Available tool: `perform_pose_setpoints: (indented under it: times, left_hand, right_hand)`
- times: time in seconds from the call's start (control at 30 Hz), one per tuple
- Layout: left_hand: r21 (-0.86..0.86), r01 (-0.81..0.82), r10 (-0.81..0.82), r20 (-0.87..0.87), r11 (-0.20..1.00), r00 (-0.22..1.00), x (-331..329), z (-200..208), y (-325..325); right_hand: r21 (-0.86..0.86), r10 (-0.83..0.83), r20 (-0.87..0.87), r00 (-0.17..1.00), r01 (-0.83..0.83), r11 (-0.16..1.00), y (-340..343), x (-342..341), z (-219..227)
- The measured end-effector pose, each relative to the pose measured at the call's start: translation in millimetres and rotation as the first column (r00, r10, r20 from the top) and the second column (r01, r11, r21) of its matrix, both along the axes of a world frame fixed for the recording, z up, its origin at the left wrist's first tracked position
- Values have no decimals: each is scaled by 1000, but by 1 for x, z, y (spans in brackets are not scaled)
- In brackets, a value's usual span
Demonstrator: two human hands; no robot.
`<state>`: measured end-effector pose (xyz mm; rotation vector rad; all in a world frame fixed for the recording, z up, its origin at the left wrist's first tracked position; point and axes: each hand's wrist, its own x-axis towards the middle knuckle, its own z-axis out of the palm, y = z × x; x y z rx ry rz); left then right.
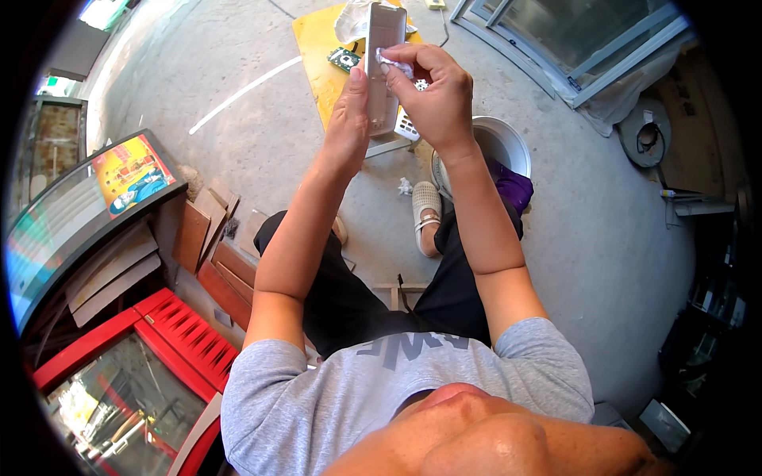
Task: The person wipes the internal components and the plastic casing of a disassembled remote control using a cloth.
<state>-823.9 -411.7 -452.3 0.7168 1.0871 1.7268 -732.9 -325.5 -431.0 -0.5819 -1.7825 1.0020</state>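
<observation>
The largest thing near the hands is the yellow desk, low and set on the concrete floor in front of the person, with a pale bucket standing just to its right. Next in size, a long, narrow, pale grey tray appears held up in front of the desk, its hollow side facing the person. The left hand steadies it from the left, thumb along the edge, while the right hand pinches a crumpled white wad between thumb and fingers, at the tray's inner face. To rub well, the left hand should brace the wall right opposite the wad, so that the thin shell does not flex or twist; the right fingers would do best to keep the wad bunched under their tips, with even strokes along the length and a folded edge for the corners. The left fingers behind the tray are hidden, so how tightly they curl cannot be told; the wad is partly covered by the right hand, and whether it is cloth or paper is unclear. Smallest, a green patterned piece left of the tray is too small to identify
</observation>
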Motion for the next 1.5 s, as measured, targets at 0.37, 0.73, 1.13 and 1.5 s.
perform_pose_setpoints:
  times: [0.37, 0.73, 1.13, 1.5]
  left_hand:
    - [-32, -23, 22, -19, 999, 1000, -10, -5, 0]
    - [118, -151, 177, -262, 982, 949, -4, -12, 4]
    - [93, 98, -123, 313, 991, 942, -19, -10, 3]
    - [178, 14, -55, 228, 984, 972, -28, -20, 6]
  right_hand:
    - [-262, 144, -33, 989, -148, 954, 6, 10, 6]
    - [443, -128, 205, 970, 25, 896, -9, -2, -11]
    - [-257, 140, 4, 990, -134, 957, 1, 10, -2]
    - [96, 38, 416, 908, -86, 992, -13, 14, 7]
